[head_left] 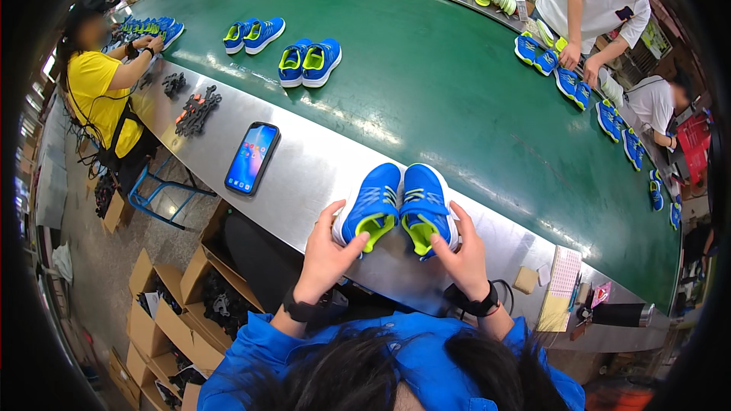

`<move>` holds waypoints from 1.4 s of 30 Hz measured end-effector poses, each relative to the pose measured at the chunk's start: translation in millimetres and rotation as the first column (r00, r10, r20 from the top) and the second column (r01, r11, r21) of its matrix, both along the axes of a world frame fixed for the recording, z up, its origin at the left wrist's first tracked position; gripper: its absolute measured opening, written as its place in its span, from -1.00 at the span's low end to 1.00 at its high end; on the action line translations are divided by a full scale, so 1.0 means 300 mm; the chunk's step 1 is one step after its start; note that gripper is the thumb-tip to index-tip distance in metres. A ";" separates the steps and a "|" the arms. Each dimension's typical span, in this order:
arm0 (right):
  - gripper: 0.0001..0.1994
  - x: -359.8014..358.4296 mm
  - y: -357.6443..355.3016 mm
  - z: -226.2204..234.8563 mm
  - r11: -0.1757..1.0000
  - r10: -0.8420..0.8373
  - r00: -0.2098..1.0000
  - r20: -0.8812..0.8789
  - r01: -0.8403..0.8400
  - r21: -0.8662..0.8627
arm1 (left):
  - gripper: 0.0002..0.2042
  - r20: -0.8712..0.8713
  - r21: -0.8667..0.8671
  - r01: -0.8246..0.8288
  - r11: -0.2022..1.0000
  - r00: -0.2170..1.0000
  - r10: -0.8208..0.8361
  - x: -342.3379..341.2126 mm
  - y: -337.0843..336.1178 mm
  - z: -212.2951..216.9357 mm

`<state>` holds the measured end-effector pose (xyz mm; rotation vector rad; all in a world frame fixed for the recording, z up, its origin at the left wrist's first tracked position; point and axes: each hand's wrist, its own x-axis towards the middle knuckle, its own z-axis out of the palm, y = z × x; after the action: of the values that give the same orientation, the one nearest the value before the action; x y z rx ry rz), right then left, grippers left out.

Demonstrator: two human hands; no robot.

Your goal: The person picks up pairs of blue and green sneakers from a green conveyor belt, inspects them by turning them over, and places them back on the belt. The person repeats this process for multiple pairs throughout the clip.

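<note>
Ahead of you a smartphone [252, 157] lies on the steel ledge [320, 154], two blue shoe pairs [282, 47] ride the green belt [457, 84], and cardboard boxes [160, 320] sit below.

The person wears a bright blue jacket [411, 350] with a turned-out collar; its sleeves are pushed back above the wrists, leaving the forearms bare. A black band [298, 310] circles the left wrist just above the jacket's cuff, and a thicker black strap [476, 304] with a bulky black piece wraps the right wrist on the jacket's other side. Dark hair [365, 377], parted and falling in strands, lies over the jacket's collar. Both hands are bare, without gloves or rings.
</note>
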<state>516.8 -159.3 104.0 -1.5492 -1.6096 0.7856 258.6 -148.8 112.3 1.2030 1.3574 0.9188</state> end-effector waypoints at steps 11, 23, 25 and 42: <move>-0.29 0.020 -0.001 0.036 0.906 0.017 0.743 -0.669 -0.294 -0.304 | -0.40 0.662 -0.047 0.172 0.984 0.743 -0.098 0.053 -0.001 0.005; -0.58 -0.025 -0.053 0.195 0.981 0.063 0.907 0.418 -0.134 0.143 | -0.77 0.085 0.138 -0.139 0.981 0.988 0.128 0.037 0.012 -0.082; -0.57 -0.061 -0.042 0.182 0.951 0.189 0.854 0.484 -0.283 0.128 | -0.81 0.259 0.051 -0.206 0.977 0.948 0.186 0.055 0.057 -0.063; -0.59 -0.294 0.409 0.320 0.877 -0.041 0.756 0.653 -0.286 0.387 | -0.88 0.394 0.165 -0.448 0.879 0.847 0.358 0.089 0.193 -0.178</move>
<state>428.5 -36.6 200.1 -1.4200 -2.2159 -0.1474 285.4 -90.9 58.8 0.8795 1.2428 1.5742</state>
